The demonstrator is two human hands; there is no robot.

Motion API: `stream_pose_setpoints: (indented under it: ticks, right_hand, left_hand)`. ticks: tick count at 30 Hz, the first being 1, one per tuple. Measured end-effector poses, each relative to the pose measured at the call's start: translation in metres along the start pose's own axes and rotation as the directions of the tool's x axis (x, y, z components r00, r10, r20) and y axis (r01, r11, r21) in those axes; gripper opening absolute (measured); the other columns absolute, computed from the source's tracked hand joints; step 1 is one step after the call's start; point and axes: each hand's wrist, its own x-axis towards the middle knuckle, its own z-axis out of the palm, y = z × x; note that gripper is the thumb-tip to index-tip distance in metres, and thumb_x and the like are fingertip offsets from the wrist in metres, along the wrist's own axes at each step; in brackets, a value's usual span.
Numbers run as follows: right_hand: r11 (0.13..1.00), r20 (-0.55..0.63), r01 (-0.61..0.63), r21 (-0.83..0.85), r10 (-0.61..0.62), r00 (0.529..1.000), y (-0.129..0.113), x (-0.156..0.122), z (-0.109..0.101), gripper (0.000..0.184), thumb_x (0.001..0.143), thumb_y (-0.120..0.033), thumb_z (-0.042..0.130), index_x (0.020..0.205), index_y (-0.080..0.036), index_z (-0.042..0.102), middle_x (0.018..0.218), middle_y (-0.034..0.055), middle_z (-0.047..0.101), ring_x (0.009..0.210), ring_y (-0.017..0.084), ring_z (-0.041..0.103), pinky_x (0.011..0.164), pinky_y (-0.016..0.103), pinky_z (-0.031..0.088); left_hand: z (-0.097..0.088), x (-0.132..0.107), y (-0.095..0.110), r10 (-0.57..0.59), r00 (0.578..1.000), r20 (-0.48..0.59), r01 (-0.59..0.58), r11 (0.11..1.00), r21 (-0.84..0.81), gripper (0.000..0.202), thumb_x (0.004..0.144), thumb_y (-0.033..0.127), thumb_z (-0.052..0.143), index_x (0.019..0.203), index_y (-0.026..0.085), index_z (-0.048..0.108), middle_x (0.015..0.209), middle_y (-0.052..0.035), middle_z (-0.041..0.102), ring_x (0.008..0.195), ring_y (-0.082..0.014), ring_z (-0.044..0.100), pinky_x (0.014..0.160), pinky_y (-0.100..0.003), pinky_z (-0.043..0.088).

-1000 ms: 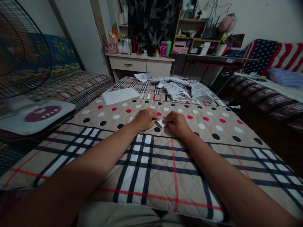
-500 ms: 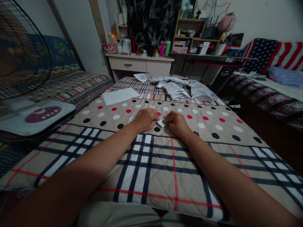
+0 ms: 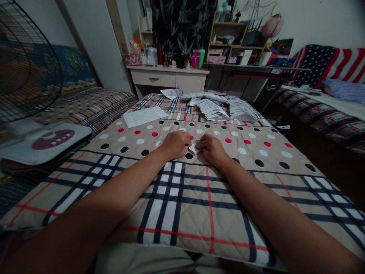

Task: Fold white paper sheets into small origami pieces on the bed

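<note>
Between my two hands lies a small white piece of folded paper (image 3: 194, 148), low on the patterned bed cover (image 3: 196, 205). My left hand (image 3: 176, 144) has its fingers curled and closed on the paper's left end. From the other side, my right hand (image 3: 211, 147) pinches its right end with bent fingers. Most of the paper is hidden by the fingers, so its full shape does not show. Farther off, a white sheet with faint writing (image 3: 146, 116) lies flat to the left.
Stacked white paper packets (image 3: 212, 109) spread over the far end of the bed, with another white paper (image 3: 171, 93) beside them. A fan (image 3: 45, 140) stands close on the left. Behind the bed are a white dresser (image 3: 154, 78) and a wooden shelf (image 3: 230, 24).
Both hands stay at the same spot with the folded paper between them. The view has shifted very slightly; nothing else visibly moves.
</note>
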Motion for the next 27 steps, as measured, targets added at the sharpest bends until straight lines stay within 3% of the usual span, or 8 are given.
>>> stream_pose_setpoints:
  ticks: [7,11,14,17,21,24,27]
  right_hand:
    - [0.998,0.039,0.028,-0.048,-0.026,0.999,0.000,0.000,0.000,0.033,0.070,0.001,0.049,0.075,-0.015,0.078,0.080,0.0089,0.063,0.076,0.017,0.057,0.071,0.027,0.045]
    - [0.997,0.042,0.044,-0.068,-0.041,0.998,-0.001,-0.002,0.000,0.035,0.074,0.000,0.047,0.077,-0.015,0.079,0.080,0.0088,0.061,0.077,0.018,0.055,0.072,0.028,0.043]
    - [0.995,0.049,0.053,-0.080,-0.049,0.998,-0.002,-0.003,-0.001,0.034,0.077,-0.003,0.048,0.082,-0.017,0.079,0.082,0.0081,0.060,0.078,0.018,0.054,0.072,0.028,0.042]
    - [0.994,0.057,0.049,-0.101,-0.044,0.997,-0.005,-0.005,-0.003,0.034,0.077,-0.003,0.049,0.083,-0.017,0.079,0.084,0.0086,0.060,0.082,0.019,0.053,0.074,0.030,0.041]
    - [0.984,0.052,0.041,-0.171,-0.032,0.998,-0.012,-0.007,-0.007,0.033,0.074,-0.003,0.052,0.086,-0.018,0.079,0.091,0.0104,0.062,0.091,0.023,0.051,0.079,0.034,0.042]
    - [0.983,0.024,-0.001,-0.184,0.006,1.000,-0.016,-0.008,-0.009,0.024,0.074,-0.009,0.058,0.083,-0.019,0.079,0.100,0.0118,0.064,0.098,0.026,0.051,0.082,0.038,0.044]
    - [0.994,-0.049,-0.086,-0.062,0.084,0.995,-0.016,-0.008,-0.008,0.017,0.073,-0.013,0.062,0.077,-0.020,0.077,0.112,0.0116,0.064,0.106,0.028,0.053,0.089,0.042,0.045]
  left_hand:
    - [-0.009,-0.002,0.010,-0.039,0.999,0.037,0.039,0.999,-0.004,0.018,0.074,0.019,0.056,0.082,0.018,0.073,0.086,-0.0064,0.065,0.088,-0.0233,0.059,0.069,-0.035,0.045]
    - [-0.006,-0.001,0.012,-0.169,0.985,0.035,0.172,0.977,-0.125,0.018,0.081,0.032,0.058,0.077,0.020,0.072,0.089,-0.0049,0.066,0.088,-0.0206,0.060,0.070,-0.032,0.045]
    - [-0.003,0.001,0.011,-0.321,0.945,0.060,0.326,0.926,-0.189,0.021,0.077,0.041,0.066,0.086,0.022,0.070,0.097,-0.0028,0.068,0.087,-0.0191,0.062,0.068,-0.030,0.045]
    - [-0.004,0.004,0.009,-0.455,0.883,0.118,0.469,0.868,-0.161,0.040,0.068,0.050,0.073,0.098,0.022,0.068,0.097,-0.0036,0.071,0.087,-0.0212,0.064,0.068,-0.030,0.045]
    - [-0.005,0.007,0.005,-0.531,0.825,0.193,0.556,0.823,-0.116,0.045,0.064,0.059,0.072,0.089,0.023,0.074,0.084,-0.0064,0.073,0.080,-0.0236,0.065,0.062,-0.029,0.042]
    - [0.003,0.005,0.001,-0.533,0.830,0.161,0.557,0.800,-0.223,0.040,0.059,0.056,0.077,0.078,0.020,0.074,0.073,-0.0066,0.070,0.069,-0.0217,0.063,0.056,-0.028,0.037]
    - [0.012,0.003,-0.002,-0.570,0.817,0.091,0.542,0.703,-0.461,0.035,0.057,0.049,0.080,0.072,0.018,0.073,0.063,-0.0028,0.066,0.059,-0.0163,0.057,0.052,-0.025,0.035]
